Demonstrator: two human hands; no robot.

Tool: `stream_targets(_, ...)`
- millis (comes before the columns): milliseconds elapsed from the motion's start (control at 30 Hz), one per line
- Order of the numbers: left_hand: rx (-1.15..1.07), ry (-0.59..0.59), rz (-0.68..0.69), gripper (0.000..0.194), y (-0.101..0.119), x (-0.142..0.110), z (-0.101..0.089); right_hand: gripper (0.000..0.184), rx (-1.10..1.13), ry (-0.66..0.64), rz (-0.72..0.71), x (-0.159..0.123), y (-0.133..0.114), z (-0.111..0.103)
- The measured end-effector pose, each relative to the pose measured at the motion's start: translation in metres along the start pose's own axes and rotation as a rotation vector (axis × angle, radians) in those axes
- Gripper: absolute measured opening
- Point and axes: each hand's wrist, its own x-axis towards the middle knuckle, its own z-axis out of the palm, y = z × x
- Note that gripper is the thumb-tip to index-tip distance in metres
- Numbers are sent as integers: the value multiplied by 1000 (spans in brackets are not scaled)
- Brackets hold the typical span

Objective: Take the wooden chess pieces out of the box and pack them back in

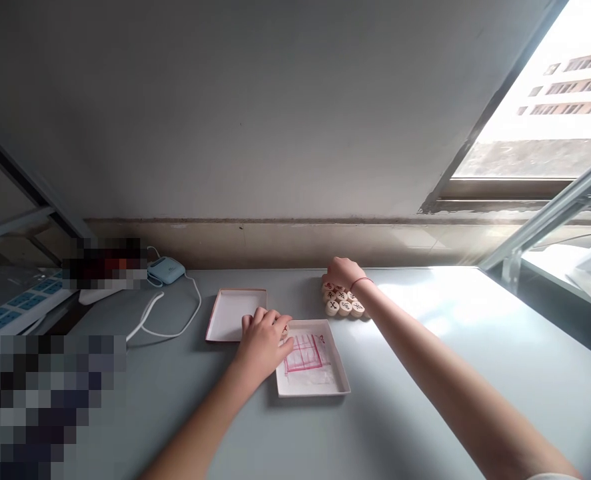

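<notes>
My left hand [264,333] reaches over the left edge of a shallow white box tray [338,373]. Its thumb and forefinger are around a round wooden xiangqi piece [284,329] with a red mark, at the tray's upper left corner. A pink grid is drawn on the tray's bottom. Farther back, several xiangqi pieces [345,307] with dark characters stand grouped in rows, seemingly stacked. At the back left of this group my right hand [344,272] is closed, fingers curled down onto the pieces. Whatever its fingertips grip is hidden.
A second shallow tray [228,310] with a red rim lies behind my left hand. On the left are a light blue device [166,270], a white cable [195,313] and a power strip [18,307]. The wall [275,243] borders the grey table [425,360] at the back.
</notes>
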Motion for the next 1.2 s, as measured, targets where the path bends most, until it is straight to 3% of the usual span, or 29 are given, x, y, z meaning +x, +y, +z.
stream_targets(167, -13, 0, 2, 28, 0, -1, 0, 19, 18, -32, 17, 7, 1, -5)
stream_targets(300, -9, 40, 20, 34, -2, -2, -1, 25, 88, 18, -8, -1, -2, -17)
stream_targets(400, -43, 127, 46, 36, -4, -1, -5, 31, 202, 49, -97, -23, -6, -27)
stream_targets(500, -162, 244, 84, 37, -3, 1, -9, 30, 501, -5, -282, -60, -14, -29)
stream_targets(633, -347, 330, 193, 39, 3, 2, -9, 30, 903, -224, -546, -110, -22, -11)
stream_targets(733, -414, 332, 297, 28, 6, 1, -5, 28, 1015, -170, -569, -130, -21, 9)
stream_targets(900, -393, 242, 363, 28, 1, 2, 2, 27, 1152, -116, -509, -132, -10, 35)
stream_targets(1067, -247, 202, 348, 15, -4, 4, 4, 21, 1135, 24, -430, -129, -1, 41)
stream_targets(1200, -117, 179, 322, 12, -4, 4, 5, 9, 1011, 68, -504, -133, -1, 41)
